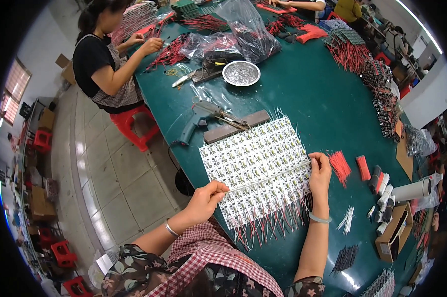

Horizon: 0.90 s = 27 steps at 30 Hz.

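Note:
A broad panel of small white circuit boards [255,158] lies on the green table before me, made up of several rows. Red and white wires hang from its near edge. Across it runs a long thin pale strip [268,180], slanting up to the right. My left hand [207,200] pinches the strip's left end between thumb and fingers. At the opposite end, my right hand [320,173] is closed on it by the panel's right edge. Whether the strip is loose or part of the panel, I cannot tell. A dark bar [218,132] rests along the panel's far edge.
Beyond the bar are a soldering gun [191,126] and a metal bowl [241,73]. Red tubing bundles [339,167], white pieces [347,221], black pieces [345,258] and an open carton [394,232] sit at right. A co-worker [109,64] sits at far left, handling red wires.

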Tool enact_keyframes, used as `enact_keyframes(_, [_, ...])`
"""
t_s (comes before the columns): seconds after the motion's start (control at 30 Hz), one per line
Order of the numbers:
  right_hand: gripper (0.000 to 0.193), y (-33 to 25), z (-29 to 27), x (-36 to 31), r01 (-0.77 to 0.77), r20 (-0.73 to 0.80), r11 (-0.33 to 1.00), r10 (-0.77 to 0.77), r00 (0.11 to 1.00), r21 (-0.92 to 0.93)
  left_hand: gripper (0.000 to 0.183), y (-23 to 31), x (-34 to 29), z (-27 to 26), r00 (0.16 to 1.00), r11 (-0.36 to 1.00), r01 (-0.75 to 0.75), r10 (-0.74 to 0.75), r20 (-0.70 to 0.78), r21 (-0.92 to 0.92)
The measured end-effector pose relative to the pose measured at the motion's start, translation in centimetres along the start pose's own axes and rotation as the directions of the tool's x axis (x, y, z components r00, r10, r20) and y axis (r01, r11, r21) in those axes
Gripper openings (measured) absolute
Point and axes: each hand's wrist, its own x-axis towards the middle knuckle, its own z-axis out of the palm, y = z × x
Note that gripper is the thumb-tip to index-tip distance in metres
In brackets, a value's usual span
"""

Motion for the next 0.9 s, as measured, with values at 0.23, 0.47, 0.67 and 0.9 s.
enact_keyframes(0.23, [0.016, 0.8, 0.4, 0.3, 0.155, -0.037, 0.987, -0.157, 0.987, -0.045, 0.015, 0.9, -0.5, 0.0, 0.989, 0.982, -0.133, 0.141, -0.049, 0.131])
enact_keyframes(0.47, [0.018, 0.3, 0.1, 0.0, 0.148, -0.030, 0.988, -0.150, 0.988, -0.041, 0.022, 0.9, -0.5, 0.1, 0.999, 0.998, -0.025, 0.028, -0.043, 0.050])
enact_keyframes(0.67, [0.021, 1.1, 0.1, -0.1, 0.136, -0.060, 0.989, -0.132, 0.989, 0.061, 0.021, 1.3, -1.1, 0.7, 0.925, 0.894, -0.362, 0.379, -0.013, 0.265])
enact_keyframes(0.9, [0.022, 1.9, -1.9, 0.0, 0.072, 0.118, 0.980, -0.095, 0.988, 0.187, 0.028, 1.4, -2.1, 1.2, 0.834, 0.720, -0.539, 0.530, 0.155, 0.438])
